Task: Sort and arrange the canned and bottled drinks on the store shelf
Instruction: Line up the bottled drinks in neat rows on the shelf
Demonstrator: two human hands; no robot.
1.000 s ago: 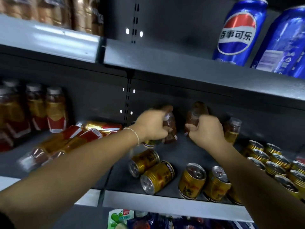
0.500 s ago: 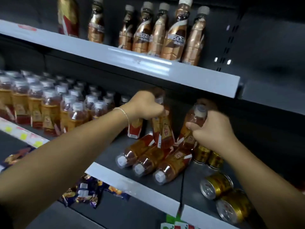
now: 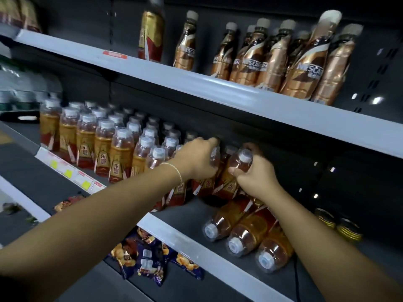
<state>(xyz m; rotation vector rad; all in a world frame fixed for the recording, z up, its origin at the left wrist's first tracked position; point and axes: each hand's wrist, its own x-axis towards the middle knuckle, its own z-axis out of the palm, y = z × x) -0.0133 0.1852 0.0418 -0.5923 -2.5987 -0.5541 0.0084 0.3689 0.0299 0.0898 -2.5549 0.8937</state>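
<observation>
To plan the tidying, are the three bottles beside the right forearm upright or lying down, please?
Lying down: the three bottles rest on their sides, white caps facing the front of the shelf.

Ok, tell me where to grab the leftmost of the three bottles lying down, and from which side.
Take the leftmost lying bottle by the shoulder behind its white cap, coming from the front of the shelf. It lies on its side, cap pointing outward. Its neighbour crowds its right flank, leaving only the cap end and left side free to grip.
</observation>
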